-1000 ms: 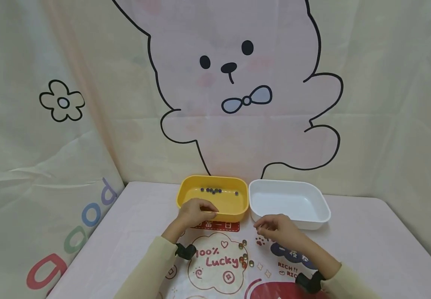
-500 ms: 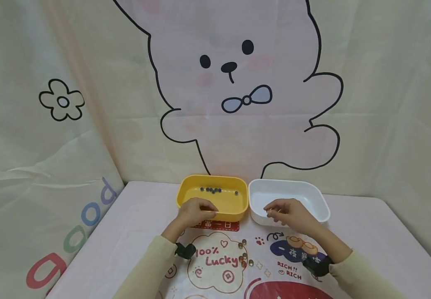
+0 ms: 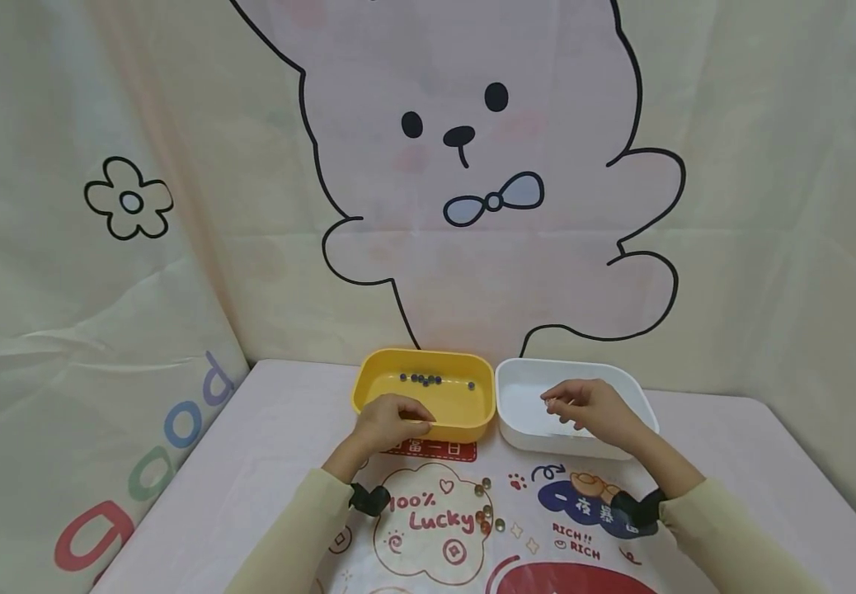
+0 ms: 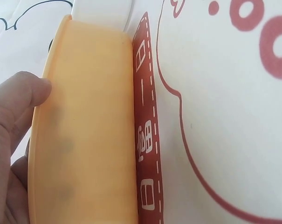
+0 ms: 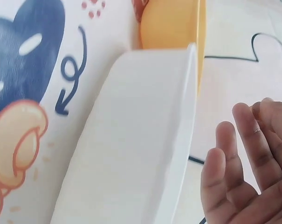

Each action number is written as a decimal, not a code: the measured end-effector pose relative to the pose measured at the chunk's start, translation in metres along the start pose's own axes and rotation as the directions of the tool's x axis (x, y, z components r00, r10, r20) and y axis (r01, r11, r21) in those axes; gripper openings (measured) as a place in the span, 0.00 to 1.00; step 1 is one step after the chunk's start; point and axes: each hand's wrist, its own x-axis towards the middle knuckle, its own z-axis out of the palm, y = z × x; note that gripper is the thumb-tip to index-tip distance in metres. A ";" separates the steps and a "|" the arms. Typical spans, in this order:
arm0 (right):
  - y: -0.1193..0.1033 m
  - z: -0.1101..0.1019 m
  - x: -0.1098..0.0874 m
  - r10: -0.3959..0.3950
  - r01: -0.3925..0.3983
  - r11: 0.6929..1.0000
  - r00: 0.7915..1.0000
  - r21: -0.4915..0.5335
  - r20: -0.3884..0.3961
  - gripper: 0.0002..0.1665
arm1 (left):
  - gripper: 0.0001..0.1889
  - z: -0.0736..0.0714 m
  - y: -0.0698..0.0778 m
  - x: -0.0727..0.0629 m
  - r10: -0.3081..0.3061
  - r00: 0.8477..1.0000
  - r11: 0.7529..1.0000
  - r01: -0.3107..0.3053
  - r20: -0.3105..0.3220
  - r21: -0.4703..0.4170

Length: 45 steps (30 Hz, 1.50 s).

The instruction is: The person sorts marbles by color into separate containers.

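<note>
My left hand (image 3: pixel 389 422) grips the near rim of the yellow tray (image 3: pixel 461 412); in the left wrist view the thumb (image 4: pixel 26 91) lies along that rim. Several dark beads (image 3: pixel 425 380) rest on the tray's floor, most in a row toward the back. Above the white tray (image 3: pixel 520 392) is my right hand (image 3: pixel 591 408), its thumb and index finger pinched together on what looks like a small glass bead (image 3: pixel 550 403), mostly hidden by the fingertips. In the right wrist view the other fingers (image 5: pixel 226 140) are loosely bent beyond the white tray's wall (image 5: pixel 131 135).
Several amber and brownish glass beads (image 3: pixel 486 511) lie on the printed mat (image 3: pixel 428 544) in front of the trays. Both trays stand side by side at the back of the table (image 3: pixel 732 462). A curtain (image 3: pixel 472 280) with a bear drawing hangs behind.
My right hand has moved up and forward, from the near edge of the white tray to above its inside. The left hand has stayed on the yellow tray's rim.
</note>
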 end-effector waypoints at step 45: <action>0.065 0.011 0.043 0.240 -0.240 0.971 0.966 -0.014 0.097 0.14 | 0.03 -0.001 0.000 -0.001 0.012 1.000 1.000 -0.012 0.003 -0.025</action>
